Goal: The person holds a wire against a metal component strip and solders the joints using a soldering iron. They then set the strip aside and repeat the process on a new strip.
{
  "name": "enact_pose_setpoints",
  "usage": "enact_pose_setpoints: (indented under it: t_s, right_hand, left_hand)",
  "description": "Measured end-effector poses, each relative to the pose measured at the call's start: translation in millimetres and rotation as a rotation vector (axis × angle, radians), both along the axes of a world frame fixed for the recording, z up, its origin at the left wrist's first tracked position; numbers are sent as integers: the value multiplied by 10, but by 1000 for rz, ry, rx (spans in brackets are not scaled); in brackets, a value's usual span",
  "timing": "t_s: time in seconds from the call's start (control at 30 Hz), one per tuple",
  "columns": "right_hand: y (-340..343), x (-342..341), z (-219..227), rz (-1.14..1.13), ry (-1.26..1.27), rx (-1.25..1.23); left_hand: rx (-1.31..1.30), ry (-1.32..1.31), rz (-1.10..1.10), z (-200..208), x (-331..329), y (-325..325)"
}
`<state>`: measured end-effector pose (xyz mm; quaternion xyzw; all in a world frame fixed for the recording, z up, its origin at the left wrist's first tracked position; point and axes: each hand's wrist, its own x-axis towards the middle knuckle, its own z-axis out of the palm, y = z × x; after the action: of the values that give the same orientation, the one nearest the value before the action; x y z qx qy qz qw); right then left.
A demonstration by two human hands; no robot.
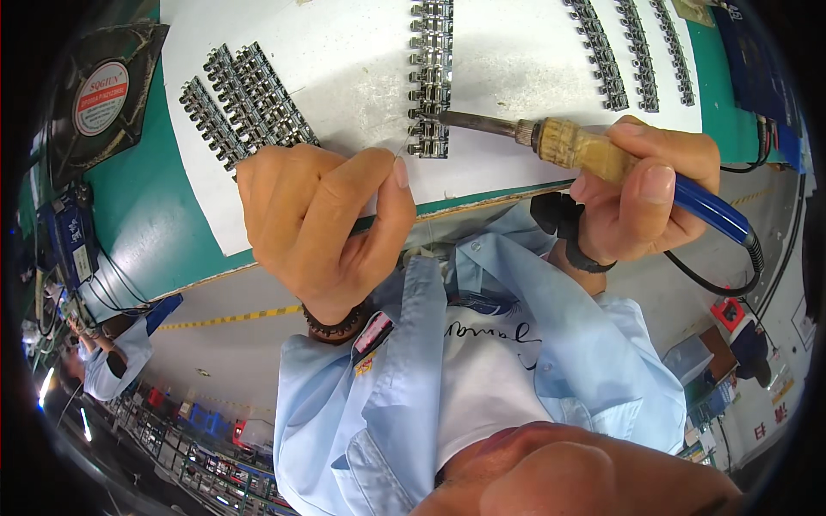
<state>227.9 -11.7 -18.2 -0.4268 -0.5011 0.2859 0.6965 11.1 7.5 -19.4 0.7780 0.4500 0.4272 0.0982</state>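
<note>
My right hand [650, 185] grips a soldering iron [564, 144] with a worn tan collar and a blue handle. Its metal tip points left and meets the near part of a strip of small metal parts [430, 64], which lies lengthwise on white paper. Thumb and forefinger of my left hand [331, 215] are pinched just left of that strip's near end. A thin solder wire [408, 143] runs from the pinch toward the strip. Several similar strips [249, 95] lie beyond the left hand, which partly covers their near ends.
More metal strips [638, 56] lie at the far right of the white paper [516, 52]. A black fan [103, 95] stands at the left on the green bench top [129, 219]. The iron's black cable [723, 292] loops down at the right. Another person [116, 357] sits in the left background.
</note>
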Motion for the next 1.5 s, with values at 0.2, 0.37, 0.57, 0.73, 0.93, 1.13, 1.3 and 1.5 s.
enact_pose_setpoints:
  t_s: [0.2, 0.37, 0.57, 0.73, 0.93, 1.13, 1.3, 1.5]
  right_hand:
    - [8, 8, -20, 48, 11, 15]
    - [4, 4, -27, 46, 9, 16]
    - [-18, -32, -36, 33, 22, 20]
    - [-52, -25, -38, 27, 40, 21]
    - [29, 13, -30, 13, 73, 196]
    - [125, 13, 48, 176, -519, 127]
    - [266, -96, -42, 150, -630, 202]
    - [301, -121, -31, 158, -746, 252]
  left_hand:
    - [-8, 2, 19, -5, 14, -11]
    - [-39, 50, 28, 19, 17, -16]
    - [-36, 90, 37, 8, 29, 3]
    - [-41, 110, 55, 2, 30, -34]
    - [-76, -146, 139, 29, 28, -197]
    - [-245, -38, 33, 127, 83, -259]
    - [-201, -4, -127, 145, 104, -169]
    - [-248, -37, -24, 133, 154, -132]
